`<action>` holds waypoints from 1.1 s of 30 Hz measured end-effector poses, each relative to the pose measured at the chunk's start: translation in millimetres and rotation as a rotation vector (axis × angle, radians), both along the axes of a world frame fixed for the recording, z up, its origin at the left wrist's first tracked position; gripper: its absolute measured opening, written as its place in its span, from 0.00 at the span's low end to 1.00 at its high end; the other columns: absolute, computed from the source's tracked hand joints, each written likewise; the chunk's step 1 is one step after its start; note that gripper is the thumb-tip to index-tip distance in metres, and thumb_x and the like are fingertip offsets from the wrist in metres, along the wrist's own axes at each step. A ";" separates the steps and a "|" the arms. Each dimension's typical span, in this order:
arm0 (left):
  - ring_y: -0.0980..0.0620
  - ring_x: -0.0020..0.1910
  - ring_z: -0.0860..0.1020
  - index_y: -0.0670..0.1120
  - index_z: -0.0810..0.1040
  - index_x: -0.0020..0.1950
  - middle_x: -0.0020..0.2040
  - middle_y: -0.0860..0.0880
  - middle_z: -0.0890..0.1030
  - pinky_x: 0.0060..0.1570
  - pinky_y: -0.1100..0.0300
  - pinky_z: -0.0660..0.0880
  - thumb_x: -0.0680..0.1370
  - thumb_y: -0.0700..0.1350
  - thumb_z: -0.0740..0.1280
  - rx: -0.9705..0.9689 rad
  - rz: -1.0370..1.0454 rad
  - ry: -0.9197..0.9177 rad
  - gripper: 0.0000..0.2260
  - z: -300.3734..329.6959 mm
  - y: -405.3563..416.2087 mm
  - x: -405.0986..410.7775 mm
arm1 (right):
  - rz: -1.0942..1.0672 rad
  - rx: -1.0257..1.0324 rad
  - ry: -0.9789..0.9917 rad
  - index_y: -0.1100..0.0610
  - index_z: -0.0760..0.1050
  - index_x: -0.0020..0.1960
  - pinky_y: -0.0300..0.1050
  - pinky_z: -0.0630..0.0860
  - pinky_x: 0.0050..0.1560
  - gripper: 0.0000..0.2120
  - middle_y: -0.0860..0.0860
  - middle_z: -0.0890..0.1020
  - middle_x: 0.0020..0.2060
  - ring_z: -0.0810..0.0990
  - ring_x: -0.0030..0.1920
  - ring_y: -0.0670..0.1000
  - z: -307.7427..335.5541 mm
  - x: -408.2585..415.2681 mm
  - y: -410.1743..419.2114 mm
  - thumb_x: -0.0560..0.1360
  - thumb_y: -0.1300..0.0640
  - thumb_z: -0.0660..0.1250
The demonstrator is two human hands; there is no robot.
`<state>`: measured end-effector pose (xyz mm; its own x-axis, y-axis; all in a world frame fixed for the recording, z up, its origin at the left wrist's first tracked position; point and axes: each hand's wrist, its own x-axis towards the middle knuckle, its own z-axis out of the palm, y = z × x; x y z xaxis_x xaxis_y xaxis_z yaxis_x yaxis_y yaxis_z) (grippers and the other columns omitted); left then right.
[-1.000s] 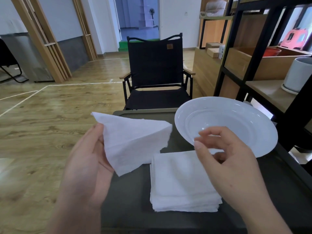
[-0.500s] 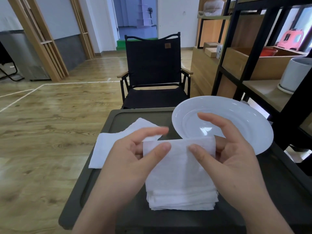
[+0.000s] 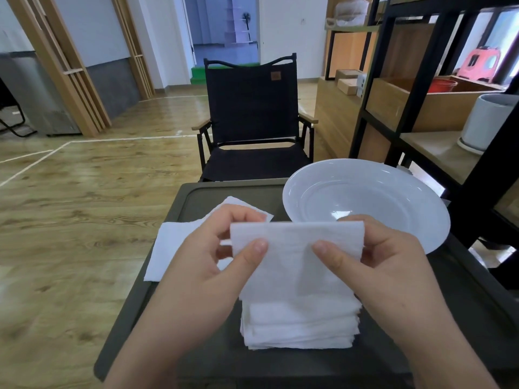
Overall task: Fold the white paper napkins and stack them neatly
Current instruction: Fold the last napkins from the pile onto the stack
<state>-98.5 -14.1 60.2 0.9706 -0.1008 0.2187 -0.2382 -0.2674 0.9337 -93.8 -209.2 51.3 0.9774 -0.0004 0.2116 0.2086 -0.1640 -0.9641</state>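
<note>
A stack of white paper napkins lies on the dark table in front of me. I hold the top napkin lifted at its far edge. My left hand pinches its left side between thumb and fingers. My right hand pinches its right side the same way. A single folded napkin lies flat on the table's left edge, partly hidden behind my left hand and hanging a little over the rim.
A white plate sits on the table's far right corner, just beyond my right hand. A black folding chair stands behind the table. A black-framed wooden shelf unit rises at the right. Wooden floor lies to the left.
My left hand has laid the folded napkin on the table's left edge. Both hands have then come to the stack and lifted the top napkin's far edge.
</note>
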 end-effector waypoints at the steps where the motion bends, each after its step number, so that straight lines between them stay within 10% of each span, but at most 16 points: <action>1: 0.51 0.50 0.83 0.56 0.78 0.52 0.50 0.54 0.84 0.48 0.56 0.79 0.75 0.53 0.70 -0.069 -0.029 0.061 0.07 1.6 -1.6 -0.1 | 0.010 0.079 0.027 0.44 0.85 0.42 0.46 0.84 0.43 0.11 0.45 0.87 0.41 0.86 0.43 0.49 1.6 -1.0 0.6 0.61 0.45 0.72; 11: 0.59 0.22 0.67 0.67 0.59 0.66 0.24 0.56 0.69 0.26 0.69 0.64 0.77 0.50 0.65 0.386 0.085 0.342 0.23 -4.8 -1.5 -1.7 | -0.205 -0.167 0.238 0.46 0.83 0.44 0.44 0.78 0.41 0.02 0.50 0.84 0.30 0.84 0.37 0.49 -19.7 11.8 4.4 0.74 0.51 0.71; 21: 0.59 0.35 0.77 0.58 0.71 0.57 0.31 0.57 0.79 0.36 0.58 0.73 0.74 0.50 0.69 0.543 0.598 0.139 0.14 -32.2 33.9 20.8 | -0.532 -0.246 0.048 0.48 0.72 0.54 0.35 0.66 0.34 0.13 0.50 0.77 0.35 0.76 0.37 0.44 -14.5 11.4 0.6 0.74 0.44 0.67; 27: 0.54 0.61 0.69 0.57 0.75 0.59 0.59 0.61 0.73 0.54 0.62 0.67 0.73 0.48 0.69 0.767 0.335 -0.012 0.15 -71.0 26.9 38.9 | -0.515 -0.093 -0.014 0.47 0.73 0.44 0.36 0.67 0.34 0.04 0.49 0.78 0.34 0.75 0.34 0.38 -7.1 7.0 2.4 0.76 0.48 0.64; 33: 0.55 0.51 0.73 0.54 0.77 0.51 0.50 0.58 0.76 0.46 0.61 0.71 0.77 0.49 0.64 0.835 0.399 -0.075 0.04 -73.1 19.8 43.9 | -0.436 -0.079 -0.004 0.46 0.75 0.47 0.37 0.67 0.33 0.03 0.48 0.78 0.34 0.74 0.31 0.39 -10.2 8.5 4.3 0.76 0.48 0.65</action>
<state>-54.6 5.7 -12.9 0.9535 0.0848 0.2892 -0.0355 -0.9214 0.3870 -85.3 -204.9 41.1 0.8888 -0.3957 0.2312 0.1072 -0.3109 -0.9444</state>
